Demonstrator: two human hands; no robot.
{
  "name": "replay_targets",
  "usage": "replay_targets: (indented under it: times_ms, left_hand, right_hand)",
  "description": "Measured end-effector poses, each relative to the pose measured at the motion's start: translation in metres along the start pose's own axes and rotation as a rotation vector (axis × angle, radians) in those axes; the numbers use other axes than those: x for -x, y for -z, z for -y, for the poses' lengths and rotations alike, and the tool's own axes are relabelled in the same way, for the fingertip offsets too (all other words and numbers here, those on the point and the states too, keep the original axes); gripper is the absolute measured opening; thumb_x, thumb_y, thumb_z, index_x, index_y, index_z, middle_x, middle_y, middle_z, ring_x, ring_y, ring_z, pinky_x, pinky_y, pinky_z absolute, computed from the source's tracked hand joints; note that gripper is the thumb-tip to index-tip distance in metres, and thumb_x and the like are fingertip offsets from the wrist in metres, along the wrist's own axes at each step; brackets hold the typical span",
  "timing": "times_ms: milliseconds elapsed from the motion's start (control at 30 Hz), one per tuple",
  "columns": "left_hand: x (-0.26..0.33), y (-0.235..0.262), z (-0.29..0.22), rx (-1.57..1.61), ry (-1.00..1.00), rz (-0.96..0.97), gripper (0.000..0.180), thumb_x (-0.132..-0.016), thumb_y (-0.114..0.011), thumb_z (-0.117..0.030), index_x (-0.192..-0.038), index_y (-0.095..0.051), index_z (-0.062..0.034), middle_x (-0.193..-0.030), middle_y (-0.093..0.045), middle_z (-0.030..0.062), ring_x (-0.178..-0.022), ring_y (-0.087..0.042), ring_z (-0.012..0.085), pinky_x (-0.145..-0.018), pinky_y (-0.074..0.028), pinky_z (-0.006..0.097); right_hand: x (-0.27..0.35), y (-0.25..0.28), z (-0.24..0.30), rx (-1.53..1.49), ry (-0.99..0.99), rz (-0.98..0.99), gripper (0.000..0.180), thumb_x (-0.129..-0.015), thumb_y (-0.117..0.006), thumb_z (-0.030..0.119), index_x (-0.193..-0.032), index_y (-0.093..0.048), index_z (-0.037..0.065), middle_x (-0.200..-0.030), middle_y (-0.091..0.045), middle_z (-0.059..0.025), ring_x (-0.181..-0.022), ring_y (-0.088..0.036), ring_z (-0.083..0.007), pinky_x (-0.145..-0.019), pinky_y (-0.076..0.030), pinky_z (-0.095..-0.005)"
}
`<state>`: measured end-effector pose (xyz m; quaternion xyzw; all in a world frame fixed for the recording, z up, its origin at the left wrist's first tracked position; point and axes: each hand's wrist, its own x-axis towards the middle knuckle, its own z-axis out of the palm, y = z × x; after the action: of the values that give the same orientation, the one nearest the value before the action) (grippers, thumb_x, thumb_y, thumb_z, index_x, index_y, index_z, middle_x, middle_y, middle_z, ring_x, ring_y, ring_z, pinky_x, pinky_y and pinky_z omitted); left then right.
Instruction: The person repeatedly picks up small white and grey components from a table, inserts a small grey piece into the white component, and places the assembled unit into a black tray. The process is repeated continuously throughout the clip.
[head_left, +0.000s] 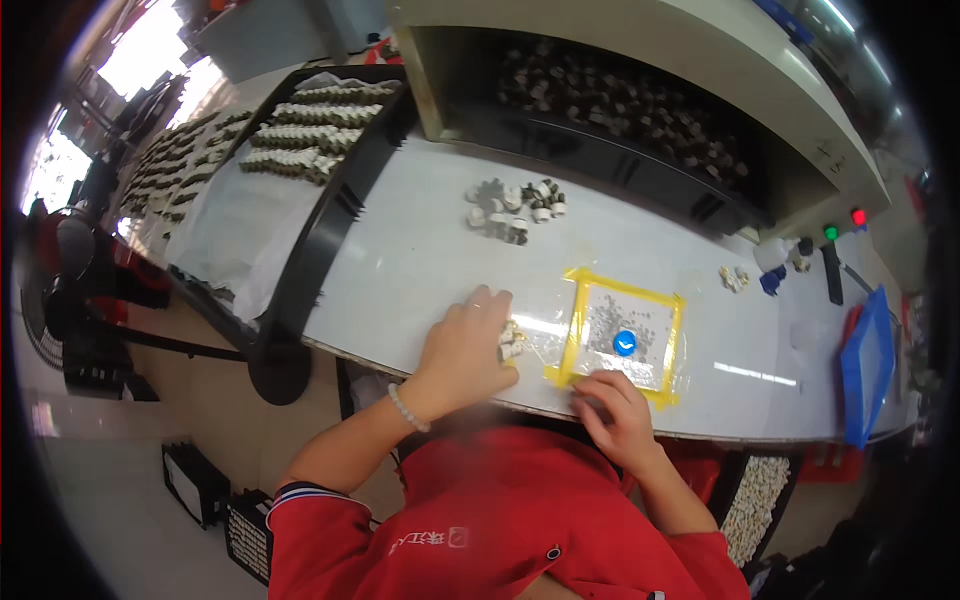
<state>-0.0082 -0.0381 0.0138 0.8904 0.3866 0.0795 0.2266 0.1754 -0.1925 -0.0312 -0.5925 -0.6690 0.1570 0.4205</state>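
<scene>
My left hand (465, 345), with a beaded bracelet at the wrist, rests on the white tabletop and curls round several small white-and-brass parts (511, 343). The parts show between its fingers and thumb. Over the near edge of a yellow-taped square (683, 335) is my right hand (617, 412), its fingers bent in and close together. Anything it may hold is too small or hidden to tell. Within the taped square, tiny grey bits (605, 318) lie scattered about a round blue cap (625, 343).
Farther back sits a loose group of black-and-white parts (515, 205). A black tray (320, 225) bears rows of parts at left. Under a shelf, a dark bin (600, 150) holds many pieces. A blue bin (868, 370) stands at right, near green (831, 232) and red (859, 216) buttons.
</scene>
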Motion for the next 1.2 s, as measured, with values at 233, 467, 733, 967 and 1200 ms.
replay_targets:
  times_ms: [233, 467, 733, 967, 1200]
  left_hand:
    - [0.005, -0.007, 0.008, -0.009, -0.034, -0.048, 0.068, -0.059, -0.069, -0.023, -0.119, -0.044, -0.0036, -0.114, -0.048, 0.0186, -0.091, -0.055, 0.0371, -0.077, -0.049, 0.044]
    - [0.003, 0.017, 0.014, 0.256, 0.045, -0.088, 0.074, -0.059, -0.071, -0.022, -0.124, -0.041, -0.0025, -0.114, -0.051, 0.0204, -0.097, -0.056, 0.0383, -0.082, -0.048, 0.041]
    - [-0.004, 0.166, 0.105, 0.199, 0.218, -0.522, 0.073, -0.059, -0.071, -0.016, -0.124, -0.040, -0.0028, -0.105, -0.056, 0.0160, -0.090, -0.059, 0.0247, -0.081, -0.048, 0.034]
    - [-0.038, 0.175, 0.172, 0.271, 0.642, -0.251, 0.067, -0.062, -0.071, -0.025, -0.118, -0.043, 0.0008, -0.085, -0.060, 0.0146, -0.076, -0.059, 0.0215, -0.067, -0.047, 0.030]
    - [-0.044, 0.168, 0.181, 0.375, 0.587, -0.188, 0.056, -0.071, -0.070, -0.021, -0.115, -0.044, 0.0010, -0.076, -0.058, 0.0080, -0.061, -0.056, 0.0120, -0.054, -0.044, 0.024]
  right_hand:
    - [0.018, 0.007, -0.002, -0.009, 0.001, -0.095, 0.026, -0.070, -0.066, -0.006, -0.093, -0.063, 0.004, -0.090, -0.060, -0.0110, -0.074, -0.060, -0.0258, -0.060, -0.048, -0.0325]
    - [0.015, 0.010, -0.003, -0.014, 0.026, -0.091, 0.028, -0.070, -0.066, -0.007, -0.096, -0.062, 0.003, -0.088, -0.061, -0.0131, -0.075, -0.061, -0.0285, -0.064, -0.050, -0.0333]
    - [0.014, 0.010, -0.003, -0.025, 0.026, -0.075, 0.026, -0.072, -0.064, -0.008, -0.096, -0.060, 0.001, -0.087, -0.059, -0.0137, -0.076, -0.060, -0.0260, -0.066, -0.049, -0.0314]
    - [0.014, 0.007, -0.005, -0.043, -0.022, -0.088, 0.025, -0.072, -0.066, -0.006, -0.095, -0.060, 0.002, -0.088, -0.062, -0.0140, -0.076, -0.061, -0.0294, -0.065, -0.050, -0.0341]
    - [0.011, 0.010, -0.002, -0.040, -0.026, -0.078, 0.023, -0.073, -0.066, -0.004, -0.095, -0.060, 0.002, -0.088, -0.062, -0.0142, -0.077, -0.062, -0.0293, -0.065, -0.050, -0.0336]
